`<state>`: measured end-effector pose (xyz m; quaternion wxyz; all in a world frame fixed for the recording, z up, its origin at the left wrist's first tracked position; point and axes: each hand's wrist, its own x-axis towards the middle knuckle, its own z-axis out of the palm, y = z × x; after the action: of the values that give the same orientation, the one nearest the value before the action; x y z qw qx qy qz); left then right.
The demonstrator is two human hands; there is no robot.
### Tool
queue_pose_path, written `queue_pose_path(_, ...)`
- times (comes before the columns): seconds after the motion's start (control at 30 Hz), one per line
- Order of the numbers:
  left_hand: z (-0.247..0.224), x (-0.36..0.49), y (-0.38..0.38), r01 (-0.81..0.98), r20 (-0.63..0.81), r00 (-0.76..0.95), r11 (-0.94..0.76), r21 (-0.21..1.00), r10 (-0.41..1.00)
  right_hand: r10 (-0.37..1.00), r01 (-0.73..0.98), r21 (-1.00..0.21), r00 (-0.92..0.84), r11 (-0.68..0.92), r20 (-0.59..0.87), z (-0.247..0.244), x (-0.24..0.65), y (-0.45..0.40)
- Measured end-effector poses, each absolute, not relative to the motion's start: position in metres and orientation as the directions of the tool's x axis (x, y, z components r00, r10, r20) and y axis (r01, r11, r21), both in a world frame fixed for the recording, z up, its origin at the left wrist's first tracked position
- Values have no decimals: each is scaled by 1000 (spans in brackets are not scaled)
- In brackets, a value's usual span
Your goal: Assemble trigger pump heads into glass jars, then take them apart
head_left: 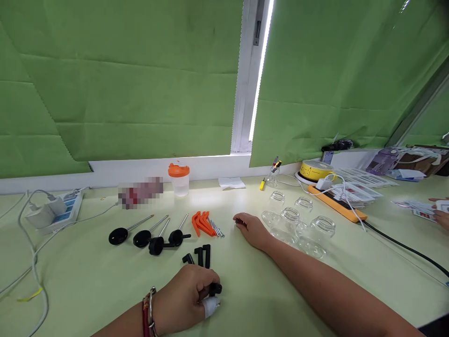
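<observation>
My left hand point(189, 295), a white wrap on one finger, is closed around a small black part point(215, 289) near the front of the table. Farther right, my right hand point(251, 229) pinches a small dark piece point(240, 221) just above the tabletop. Three black L-shaped handles point(199, 255) lie beyond my left hand. Orange curved pieces point(203, 223) and silver screws point(216, 228) are between the two hands, farther back. Several black round parts with metal rods point(156, 245) rest to the left. Clear glass jars point(290, 222) stand beside my right forearm.
An orange-lidded cup point(180, 180) stands at the back. White chargers and a power strip point(72, 213) with cables are at left. An orange power strip point(336, 204), yellow round tin point(315, 171) and cards point(354, 193) are at right. Another person's hand point(441, 215) shows at the right edge.
</observation>
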<state>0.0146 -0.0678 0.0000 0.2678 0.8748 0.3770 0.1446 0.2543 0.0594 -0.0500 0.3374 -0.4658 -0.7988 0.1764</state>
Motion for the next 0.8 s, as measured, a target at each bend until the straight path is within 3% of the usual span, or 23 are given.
queue_pose_path(0.57,-2,12,-63,533,56,736,-628,567,675,906,491,-762,-244,423,346,-56,257,65)
queue_pose_path(0.63,-2,11,-63,539,54,733,-627,563,678,918,547,-738,-203,396,342,-54,258,66)
queue_pose_path(0.8,-1,11,-62,557,24,732,-619,553,681,952,811,-518,-145,271,271,-48,260,62)
